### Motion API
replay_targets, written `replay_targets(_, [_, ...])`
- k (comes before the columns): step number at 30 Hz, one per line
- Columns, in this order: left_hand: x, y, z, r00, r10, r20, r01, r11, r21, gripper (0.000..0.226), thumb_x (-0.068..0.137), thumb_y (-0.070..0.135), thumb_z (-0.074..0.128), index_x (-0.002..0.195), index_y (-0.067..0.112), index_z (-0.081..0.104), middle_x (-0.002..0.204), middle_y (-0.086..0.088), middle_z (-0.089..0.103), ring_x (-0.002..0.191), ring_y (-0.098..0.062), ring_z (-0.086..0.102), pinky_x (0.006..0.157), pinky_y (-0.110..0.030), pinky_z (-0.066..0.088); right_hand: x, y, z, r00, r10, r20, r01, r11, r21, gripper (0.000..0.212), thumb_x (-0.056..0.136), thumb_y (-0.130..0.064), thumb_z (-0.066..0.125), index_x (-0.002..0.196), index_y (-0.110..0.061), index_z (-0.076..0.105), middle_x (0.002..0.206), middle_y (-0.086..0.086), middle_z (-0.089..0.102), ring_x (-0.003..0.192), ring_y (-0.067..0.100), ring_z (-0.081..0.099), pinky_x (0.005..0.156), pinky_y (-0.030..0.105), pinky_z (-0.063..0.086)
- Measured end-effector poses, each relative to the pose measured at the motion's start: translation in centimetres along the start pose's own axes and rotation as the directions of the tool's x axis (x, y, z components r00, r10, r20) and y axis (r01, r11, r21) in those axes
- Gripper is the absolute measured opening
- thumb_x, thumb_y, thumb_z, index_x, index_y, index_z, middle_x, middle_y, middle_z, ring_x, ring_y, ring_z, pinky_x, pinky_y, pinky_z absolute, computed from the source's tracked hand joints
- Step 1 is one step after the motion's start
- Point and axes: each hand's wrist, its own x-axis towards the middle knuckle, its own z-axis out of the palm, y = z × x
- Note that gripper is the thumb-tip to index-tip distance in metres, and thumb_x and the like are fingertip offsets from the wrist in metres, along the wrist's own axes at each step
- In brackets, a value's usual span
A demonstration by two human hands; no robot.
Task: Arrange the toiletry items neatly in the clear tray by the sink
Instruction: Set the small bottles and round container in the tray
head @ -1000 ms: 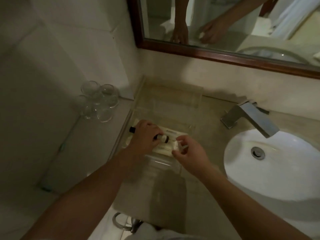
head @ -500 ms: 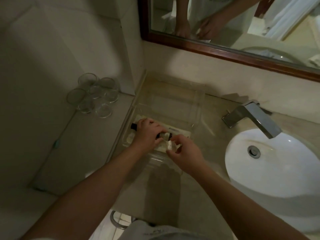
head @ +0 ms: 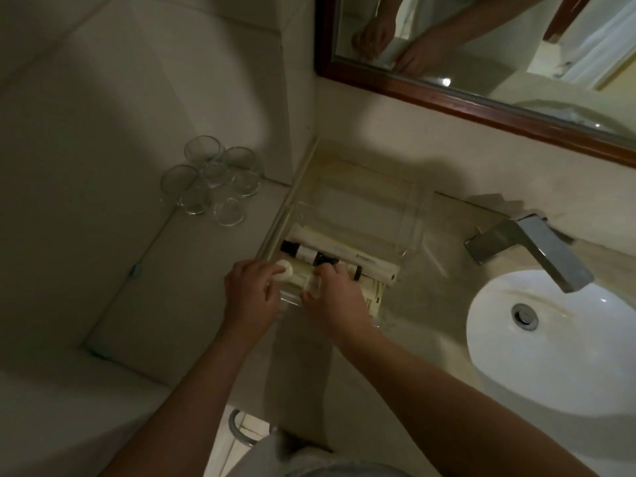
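Left hand (head: 253,294): fingertips pinch a small round white puck (head: 285,274), waxy-looking, at the tray's near left corner. A second ago this hand covered a dark-capped bottle (head: 303,253); the bottle now lies bare in the tray. Right hand (head: 335,297): fingers curled round a small pale item (head: 314,284), too blurred to name, now just beside the left hand, lower than before. Clear tray (head: 409,215): hard, glossy, rectangular, against the wall left of the basin (head: 550,342). Flat cream packets (head: 375,266) lie lengthwise inside. Round glasses (head: 213,180) cluster on the left ledge. Angular metal tap (head: 530,249).
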Motion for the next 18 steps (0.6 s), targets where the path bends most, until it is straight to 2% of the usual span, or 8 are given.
replay_targets(6, [-1.6,-0.5,0.2,0.999,-0.042,-0.023,0.041,0.999,-0.035,0.033,0.071,0.009,0.056,0.098,0.021,0.07,0.098,0.001,0.071,0.091,-0.024,0.055,0.081,-0.034,0.043,1.4,-1.0,1.5,0.998,0.034,-0.046,-0.034,0.999,-0.011,0.046,0.081,-0.042,0.07,0.118,-0.019,0.056,0.113,0.003,0.059,0.096,0.023,0.061,0.08,0.036,0.052])
replay_targets(13, [-1.8,0.4,-0.5,0.999,-0.052,-0.009,0.05,0.991,-0.121,0.037,0.071,0.012,0.048,0.101,0.02,0.069,0.103,0.0,0.069,0.095,-0.025,0.053,0.085,-0.036,0.045,1.7,-1.7,1.7,0.996,0.081,-0.043,-0.08,0.997,0.022,0.048,0.079,-0.039,0.074,0.121,-0.019,0.059,0.115,0.002,0.06,0.098,0.02,0.061,0.081,0.033,0.051])
replay_targets(18, [-1.6,3.4,-1.0,0.999,0.039,-0.038,-0.044,0.988,-0.147,0.032,0.071,0.013,0.048,0.097,0.018,0.067,0.1,-0.002,0.067,0.093,-0.026,0.054,0.083,-0.034,0.041,-1.4,0.3,-1.0,0.988,0.097,-0.117,-0.089,0.994,0.069,0.041,0.082,-0.033,0.072,0.119,-0.018,0.06,0.116,0.003,0.063,0.102,0.02,0.061,0.082,0.03,0.048])
